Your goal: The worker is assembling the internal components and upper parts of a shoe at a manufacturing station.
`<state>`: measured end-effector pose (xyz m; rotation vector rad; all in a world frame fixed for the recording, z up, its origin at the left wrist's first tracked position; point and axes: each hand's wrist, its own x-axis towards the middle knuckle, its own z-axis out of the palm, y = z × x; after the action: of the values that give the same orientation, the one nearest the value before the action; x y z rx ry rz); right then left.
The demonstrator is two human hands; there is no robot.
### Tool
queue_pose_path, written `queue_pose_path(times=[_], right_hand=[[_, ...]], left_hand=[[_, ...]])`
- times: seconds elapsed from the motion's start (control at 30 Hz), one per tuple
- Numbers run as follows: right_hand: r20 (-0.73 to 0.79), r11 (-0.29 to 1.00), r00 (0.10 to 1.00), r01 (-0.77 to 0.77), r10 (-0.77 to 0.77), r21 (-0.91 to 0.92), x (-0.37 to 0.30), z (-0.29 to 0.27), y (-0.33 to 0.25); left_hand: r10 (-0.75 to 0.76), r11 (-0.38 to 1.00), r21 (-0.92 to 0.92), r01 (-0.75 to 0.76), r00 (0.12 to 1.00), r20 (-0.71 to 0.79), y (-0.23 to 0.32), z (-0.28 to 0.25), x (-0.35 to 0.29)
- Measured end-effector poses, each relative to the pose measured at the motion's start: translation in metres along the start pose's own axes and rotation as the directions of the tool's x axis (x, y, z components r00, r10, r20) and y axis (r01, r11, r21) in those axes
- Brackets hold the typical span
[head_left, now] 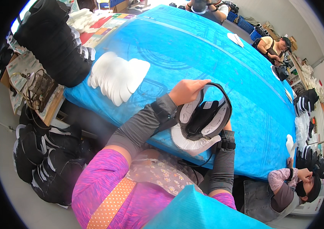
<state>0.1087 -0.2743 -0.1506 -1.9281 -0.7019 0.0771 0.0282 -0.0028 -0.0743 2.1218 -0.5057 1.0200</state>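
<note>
A black shoe upper (195, 142) with white lining pieces inside is held above the front edge of the blue-covered table (177, 57). Its opening faces me, and a pale, gathered rim curves along its near end. My left hand (187, 91) pinches the upper's far edge between thumb and fingers. Behind the upper's right side, my right hand (227, 126) grips it, with most of the fingers hidden. Left of my left forearm, a fanned stack of white insole-shaped sheets (118, 76) lies on the table.
A tall stack of black uppers (53, 45) stands at the left table edge, near an old metal machine (39, 89). More black shoe uppers (51, 164) are piled lower left. Several people work around the table, one person (284, 187) close on my right.
</note>
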Motion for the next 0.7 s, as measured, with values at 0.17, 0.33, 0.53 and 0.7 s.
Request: queue_pose_path(times=[0.17, 0.33, 0.53, 0.7], right_hand=[[0.004, 1.0, 1.0, -0.014, 0.014, 0.005, 0.001, 0.0, -0.001], [0.012, 1.0, 1.0, -0.023, 0.023, 0.007, 0.001, -0.001, 0.0], [0.014, 0.999, 0.999, -0.032, 0.032, 0.008, 0.001, -0.002, 0.001], [0.018, 0.999, 0.999, -0.034, 0.034, 0.005, 0.003, -0.002, 0.0]], left_hand=[[0.013, 0.999, -0.035, -0.014, 1.0, -0.028, 0.0, 0.002, 0.001], [-0.051, 0.998, -0.026, 0.051, 0.999, -0.018, 0.004, -0.001, 0.002], [-0.09, 0.993, 0.074, 0.088, 0.996, 0.017, 0.013, -0.009, 0.004], [-0.066, 0.984, 0.17, 0.058, 0.997, 0.039, -0.005, -0.009, 0.001]])
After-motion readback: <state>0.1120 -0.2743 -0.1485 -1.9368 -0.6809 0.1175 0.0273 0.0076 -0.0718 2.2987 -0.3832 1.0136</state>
